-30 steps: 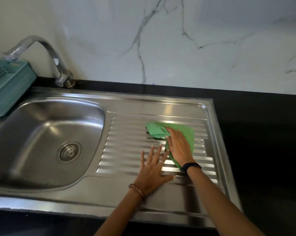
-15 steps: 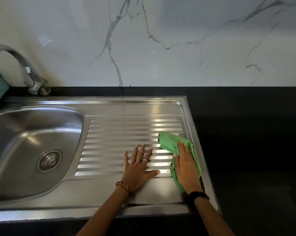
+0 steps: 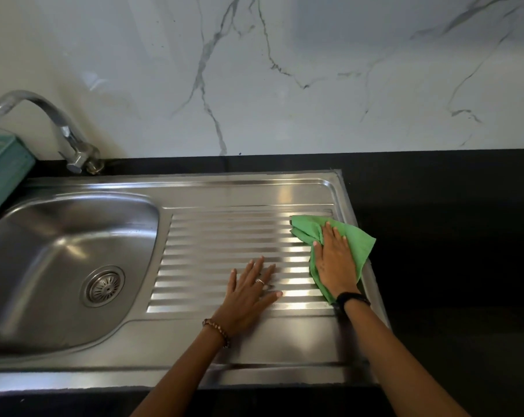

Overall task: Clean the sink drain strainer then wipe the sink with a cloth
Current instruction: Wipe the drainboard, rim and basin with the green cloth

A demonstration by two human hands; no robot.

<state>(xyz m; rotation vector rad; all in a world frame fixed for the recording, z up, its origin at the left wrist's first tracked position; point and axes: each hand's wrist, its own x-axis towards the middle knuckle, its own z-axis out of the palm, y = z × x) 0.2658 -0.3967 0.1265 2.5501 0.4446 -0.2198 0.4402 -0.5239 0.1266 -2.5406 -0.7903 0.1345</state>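
Spanning the black counter (image 3: 450, 236), steel sink (image 3: 224, 362). Pressed flat on green cloth (image 3: 360, 242) at ribbed board's far right edge, right hand (image 3: 334, 263), fingers together. Rested bare beside it, left hand (image 3: 248, 296), fingers spread. Sat in basin, strainer (image 3: 103, 286).

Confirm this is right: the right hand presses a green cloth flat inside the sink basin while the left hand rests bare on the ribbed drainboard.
Not quite. In the head view the right hand presses the green cloth on the ribbed drainboard's far right edge, not in the sink basin. The left hand does rest bare on the drainboard.

White marble wall (image 3: 284, 85) w/ grey veins; black countertop (image 3: 450, 236) below.
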